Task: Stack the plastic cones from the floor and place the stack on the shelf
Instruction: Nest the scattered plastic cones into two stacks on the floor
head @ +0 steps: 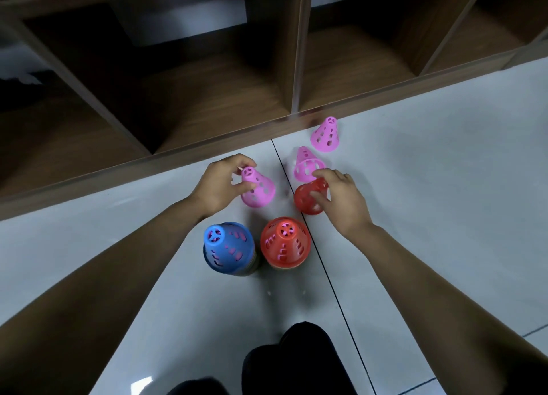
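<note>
My left hand (pixel 218 184) grips the top of an upright pink cone (pixel 257 190) on the grey floor. My right hand (pixel 341 197) holds a tilted red cone (pixel 307 199) just beside it. Behind the red cone a pink cone (pixel 307 163) lies on its side, and another pink cone (pixel 325 134) stands upright near the shelf edge. Closer to me stand two stacks: one topped by a blue cone (pixel 228 248), one topped by a red cone (pixel 285 242). The brown wooden shelf (pixel 207 98) with open compartments runs across the top.
A dark seam in the floor tiles (pixel 332 276) runs diagonally between my arms. My dark-clothed knees (pixel 290 362) show at the bottom. Grey floor extends on the right.
</note>
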